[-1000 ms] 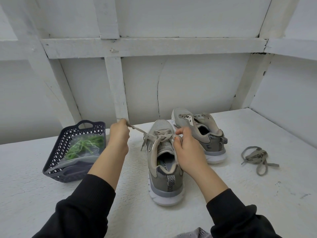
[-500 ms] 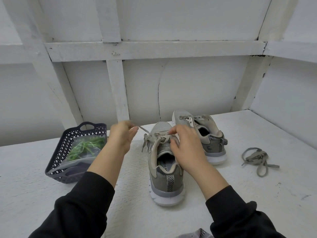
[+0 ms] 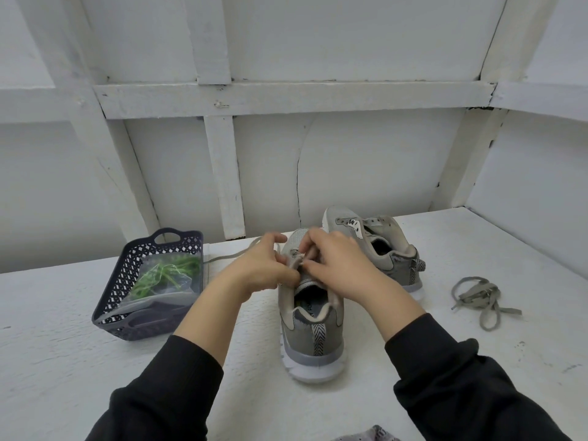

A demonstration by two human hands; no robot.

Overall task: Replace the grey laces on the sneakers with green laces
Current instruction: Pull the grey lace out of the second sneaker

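A grey sneaker (image 3: pixel 313 338) stands heel toward me in the middle of the white table. Both hands meet over its tongue: my left hand (image 3: pixel 265 268) and my right hand (image 3: pixel 334 265) pinch its grey lace (image 3: pixel 296 261) at the eyelets. A loose end of that lace trails left across the table (image 3: pixel 229 256). A second grey sneaker (image 3: pixel 378 246), without a lace, stands behind and to the right. A pulled-out grey lace (image 3: pixel 480 297) lies bunched at the right. Green laces (image 3: pixel 165 275) lie in a clear bag inside a dark basket (image 3: pixel 124 281) at the left.
White walls with wooden battens close the table at the back and right. A patch of grey patterned cloth (image 3: pixel 372 436) shows at the bottom edge. The table (image 3: pixel 63 345) is white and rough.
My left hand has come in from the left, where it held the lace stretched out, to the sneaker's tongue beside my right hand. The lace end now lies slack on the table.
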